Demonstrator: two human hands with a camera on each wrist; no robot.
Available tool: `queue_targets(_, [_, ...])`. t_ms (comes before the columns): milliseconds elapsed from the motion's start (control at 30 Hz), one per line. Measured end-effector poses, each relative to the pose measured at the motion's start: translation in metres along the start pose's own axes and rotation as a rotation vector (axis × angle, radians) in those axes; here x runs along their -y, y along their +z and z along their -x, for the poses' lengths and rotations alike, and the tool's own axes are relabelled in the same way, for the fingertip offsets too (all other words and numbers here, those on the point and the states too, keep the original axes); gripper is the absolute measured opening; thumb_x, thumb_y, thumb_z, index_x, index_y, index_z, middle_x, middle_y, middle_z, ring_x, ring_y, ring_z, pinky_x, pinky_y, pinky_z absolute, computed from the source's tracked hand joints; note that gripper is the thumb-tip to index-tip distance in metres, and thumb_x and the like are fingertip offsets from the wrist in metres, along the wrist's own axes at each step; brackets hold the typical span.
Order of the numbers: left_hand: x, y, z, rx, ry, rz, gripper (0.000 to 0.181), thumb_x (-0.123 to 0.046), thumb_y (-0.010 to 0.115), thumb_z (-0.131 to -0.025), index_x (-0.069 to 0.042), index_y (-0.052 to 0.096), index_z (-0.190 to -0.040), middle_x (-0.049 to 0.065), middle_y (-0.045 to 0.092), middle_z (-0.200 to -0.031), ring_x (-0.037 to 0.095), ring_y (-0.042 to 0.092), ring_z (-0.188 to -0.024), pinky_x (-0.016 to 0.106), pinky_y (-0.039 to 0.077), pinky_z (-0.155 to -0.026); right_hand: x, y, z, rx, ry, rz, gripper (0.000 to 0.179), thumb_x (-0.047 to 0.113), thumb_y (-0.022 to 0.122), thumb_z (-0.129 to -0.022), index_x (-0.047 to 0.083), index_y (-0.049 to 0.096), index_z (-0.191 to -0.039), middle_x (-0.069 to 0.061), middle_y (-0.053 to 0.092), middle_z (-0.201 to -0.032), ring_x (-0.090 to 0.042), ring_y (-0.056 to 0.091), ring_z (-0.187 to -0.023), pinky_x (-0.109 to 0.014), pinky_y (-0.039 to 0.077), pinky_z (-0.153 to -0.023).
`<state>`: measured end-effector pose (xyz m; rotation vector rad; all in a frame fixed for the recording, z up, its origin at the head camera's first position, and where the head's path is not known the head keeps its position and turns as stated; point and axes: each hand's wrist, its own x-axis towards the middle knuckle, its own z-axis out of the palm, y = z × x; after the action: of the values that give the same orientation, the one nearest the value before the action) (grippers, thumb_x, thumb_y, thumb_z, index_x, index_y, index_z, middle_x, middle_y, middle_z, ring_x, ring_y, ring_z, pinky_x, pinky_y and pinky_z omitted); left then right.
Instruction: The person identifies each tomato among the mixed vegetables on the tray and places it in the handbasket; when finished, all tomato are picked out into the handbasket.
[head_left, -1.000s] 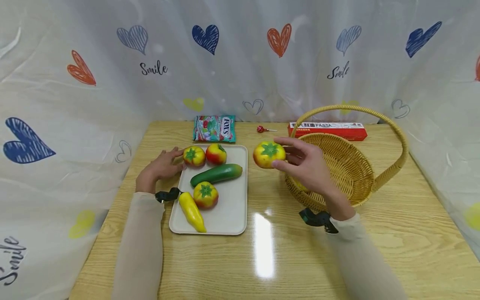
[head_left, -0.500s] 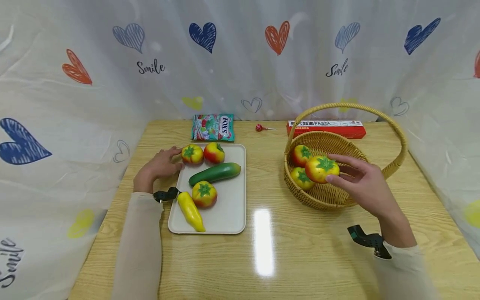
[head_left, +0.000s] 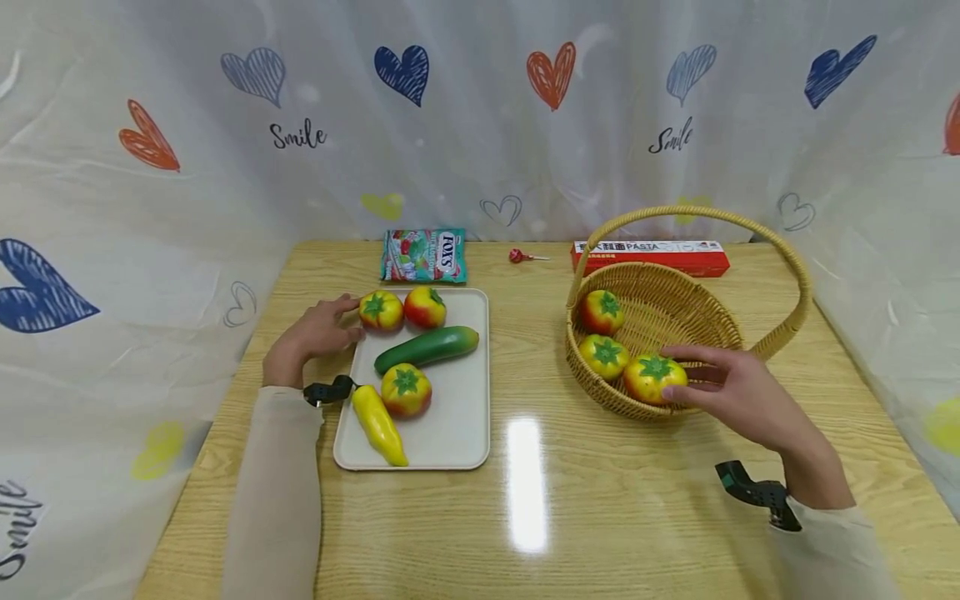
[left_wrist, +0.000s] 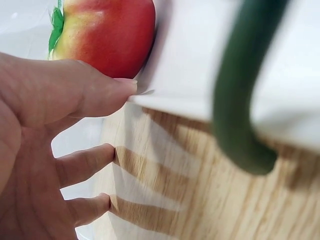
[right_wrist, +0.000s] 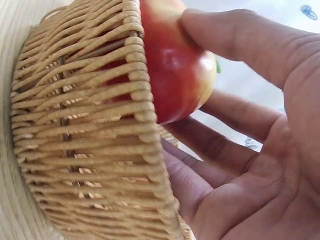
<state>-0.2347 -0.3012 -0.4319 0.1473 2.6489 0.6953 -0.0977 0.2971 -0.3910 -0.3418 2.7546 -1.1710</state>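
Note:
My right hand holds a red-and-yellow tomato with a green star-shaped top between thumb and fingers, low at the front rim of a wicker basket. Seen from the right wrist, that tomato sits partly behind the woven wall. Two similar tomatoes, one redder and one yellower, lie inside on the left. My left hand rests at the left edge of a white tray, fingers spread beside a tomato. In the left wrist view its thumb lies over the tray edge by the tomato.
On the tray also lie another tomato, a green zucchini, a larger tomato and a long yellow pepper. Behind are a candy bag, a lollipop and a red pasta box. The basket's tall handle arches overhead.
My right hand has carried the tomato rightward from beside the tray, over the basket, then lowered it to the front of the basket. The left hand has stayed by the tray.

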Motion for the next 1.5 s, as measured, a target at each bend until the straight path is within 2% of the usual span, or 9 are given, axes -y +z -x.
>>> queue_targets(67, [0.0,0.0,0.001,0.002,0.0,0.006,0.074,-0.029,0.063,-0.107,-0.003,0.035,-0.17,0.026,0.016,-0.181,0.06,0.005,-0.166,0.077,0.011,-0.131,0.0,0.003,-0.004,0.02,0.007,-0.01,0.046,0.028,0.085,-0.098,0.016,0.074,-0.141,-0.017,0.073,-0.141,-0.032,0.079,-0.117,-0.018,0.063,-0.084])
queue_targets(167, [0.001,0.0,0.001,0.004,-0.006,0.014,0.074,-0.029,0.064,-0.107,-0.004,0.035,-0.17,0.026,0.016,-0.181,0.06,0.004,-0.166,0.078,0.01,-0.131,0.001,0.007,-0.009,0.043,0.009,-0.029,0.048,0.027,0.086,-0.098,0.013,0.073,-0.142,-0.02,0.071,-0.144,-0.043,0.076,-0.121,-0.018,0.063,-0.084])
queue_targets(733, [0.002,0.0,0.0,-0.009,0.0,0.012,0.075,-0.029,0.066,-0.106,-0.005,0.036,-0.17,0.027,0.017,-0.181,0.061,0.006,-0.165,0.079,0.014,-0.13,0.004,0.027,-0.043,0.068,0.006,-0.067,0.049,0.028,0.087,-0.096,0.012,0.073,-0.141,-0.02,0.071,-0.142,-0.039,0.078,-0.12,-0.021,0.063,-0.088])
queue_targets(900, [0.002,0.001,-0.001,-0.009,-0.004,0.011,0.075,-0.029,0.065,-0.106,-0.005,0.036,-0.17,0.027,0.016,-0.181,0.06,0.009,-0.165,0.078,0.016,-0.13,0.003,0.032,-0.048,0.065,-0.028,-0.015,0.055,0.027,0.089,-0.095,0.006,0.071,-0.143,-0.022,0.073,-0.14,-0.04,0.077,-0.122,-0.035,0.066,-0.096])
queue_targets(1033, [0.001,0.0,0.0,-0.012,-0.003,0.006,0.074,-0.03,0.064,-0.106,-0.005,0.036,-0.17,0.027,0.017,-0.181,0.059,0.011,-0.165,0.077,0.017,-0.131,0.004,0.029,-0.045,0.043,-0.017,0.053,0.06,0.033,0.088,-0.095,0.008,0.069,-0.147,-0.02,0.075,-0.14,-0.039,0.076,-0.125,-0.052,0.063,-0.102])
queue_targets(1100, [0.001,0.001,0.0,-0.015,-0.004,0.004,0.074,-0.029,0.064,-0.106,-0.005,0.036,-0.17,0.027,0.017,-0.181,0.059,0.012,-0.165,0.076,0.018,-0.131,0.007,0.026,-0.042,0.021,-0.018,0.074,0.062,0.036,0.087,-0.096,0.008,0.069,-0.148,-0.019,0.075,-0.141,-0.039,0.075,-0.126,-0.055,0.062,-0.104])
queue_targets(1200, [0.001,0.002,0.0,-0.018,-0.008,0.006,0.074,-0.029,0.065,-0.106,-0.005,0.036,-0.17,0.027,0.017,-0.181,0.059,0.012,-0.165,0.076,0.018,-0.131,0.014,0.023,-0.04,-0.013,-0.036,0.066,0.063,0.037,0.087,-0.096,0.008,0.068,-0.149,-0.018,0.073,-0.144,-0.04,0.073,-0.13,-0.036,0.062,-0.104])
queue_targets(1333, [0.0,0.002,0.0,-0.017,-0.005,0.007,0.074,-0.029,0.064,-0.107,-0.005,0.035,-0.17,0.027,0.016,-0.181,0.059,0.012,-0.165,0.076,0.017,-0.131,0.027,0.026,-0.043,-0.058,-0.084,-0.033,0.06,0.031,0.087,-0.096,0.008,0.068,-0.149,-0.014,0.072,-0.148,-0.039,0.071,-0.134,-0.009,0.054,-0.1])
queue_targets(1500, [0.001,0.001,-0.001,-0.016,0.001,0.005,0.075,-0.029,0.064,-0.107,-0.004,0.035,-0.17,0.027,0.016,-0.181,0.059,0.012,-0.165,0.076,0.016,-0.131,0.049,0.041,-0.058,-0.088,-0.158,-0.237,0.055,0.019,0.086,-0.097,0.006,0.069,-0.148,-0.016,0.072,-0.147,-0.029,0.073,-0.131,-0.013,0.056,-0.103])
